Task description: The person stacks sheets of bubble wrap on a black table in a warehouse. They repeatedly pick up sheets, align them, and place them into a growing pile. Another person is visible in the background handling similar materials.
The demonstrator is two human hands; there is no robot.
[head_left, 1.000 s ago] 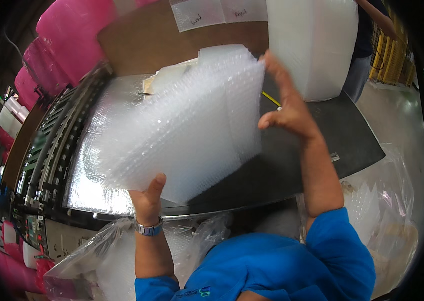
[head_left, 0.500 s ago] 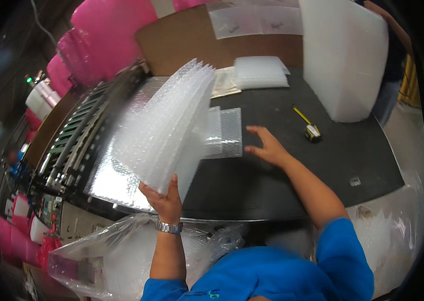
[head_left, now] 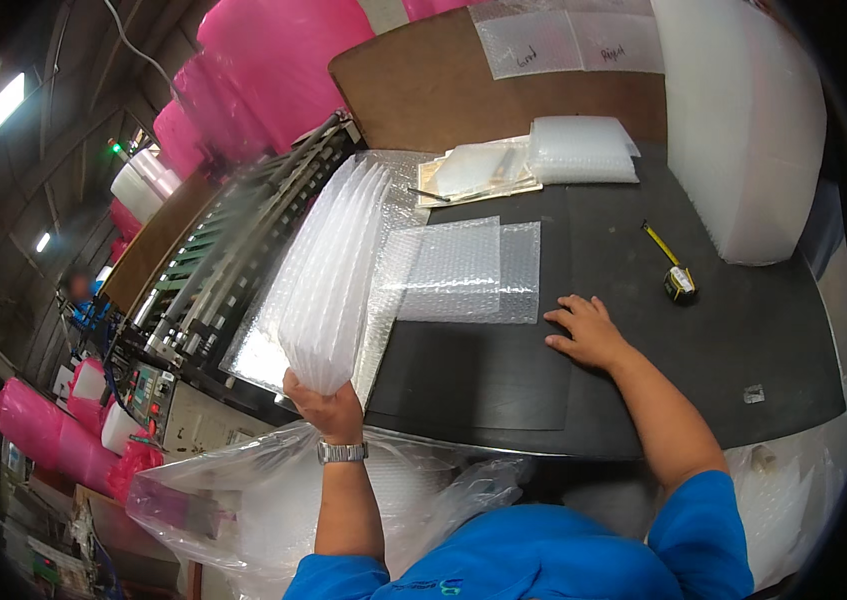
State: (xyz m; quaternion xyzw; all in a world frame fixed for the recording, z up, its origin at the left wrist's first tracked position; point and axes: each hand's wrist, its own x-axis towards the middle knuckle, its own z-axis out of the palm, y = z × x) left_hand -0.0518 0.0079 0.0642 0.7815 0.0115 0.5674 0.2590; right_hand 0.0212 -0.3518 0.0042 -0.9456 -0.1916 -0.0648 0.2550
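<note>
A fanned stack of clear bubble-wrap sheets (head_left: 328, 270) is gripped at its near end by my left hand (head_left: 329, 408), which wears a metal watch. The stack stands over a silvery sheet (head_left: 258, 355) at the table's left side. Just right of it, overlapping flat bubble-wrap pieces (head_left: 473, 270) lie on the dark table mat. My right hand (head_left: 588, 332) rests by the mat, fingers spread and holding nothing, right of those flat pieces.
A yellow tape measure (head_left: 679, 283) lies partly pulled out at the right. Behind are a smaller bubble-wrap stack (head_left: 583, 150), papers with a pen (head_left: 429, 195), and a tall white stack (head_left: 743, 130). A roller machine (head_left: 213, 250) borders the left. Clear plastic (head_left: 233, 480) hangs below the near edge.
The bubble-wrap stack has swung left and lower, its far end dropping toward the silvery sheet. My right hand has come down closer to the mat. The whole view has shifted.
</note>
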